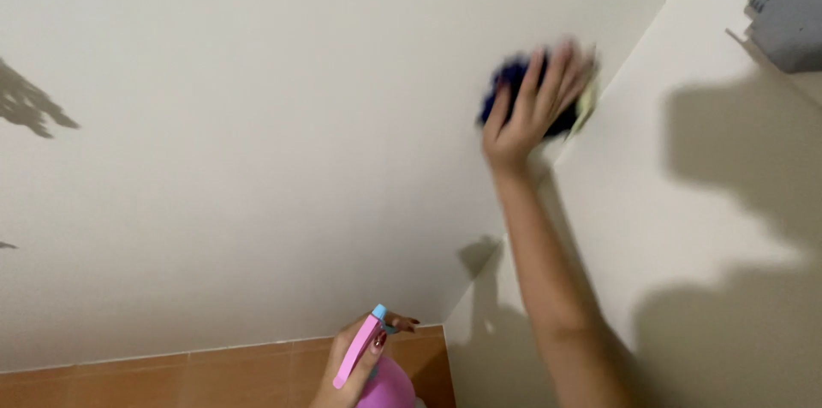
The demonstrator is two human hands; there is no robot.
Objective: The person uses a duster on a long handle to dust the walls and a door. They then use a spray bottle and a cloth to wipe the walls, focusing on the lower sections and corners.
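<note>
Cream wall (257, 117) up high: right hand (531, 104) presses a blue cloth (511, 83) flat, fingers spread; left hand (360, 365) is wrapped around a pink spray bottle (377, 374). Stretched reach, so the cloth could slip.

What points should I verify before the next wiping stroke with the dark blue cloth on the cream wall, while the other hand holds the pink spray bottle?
1. Right hand presses the dark blue cloth flat on the cream wall: ok.
2. Cloth reaches the wall corner: ok.
3. Left hand grips the pink spray bottle: ok.
4. Nozzle aimed at the wall: cannot tell.
5. Grey fixture clear of the arm: ok.
6. Wall wet or stained: cannot tell.
</note>
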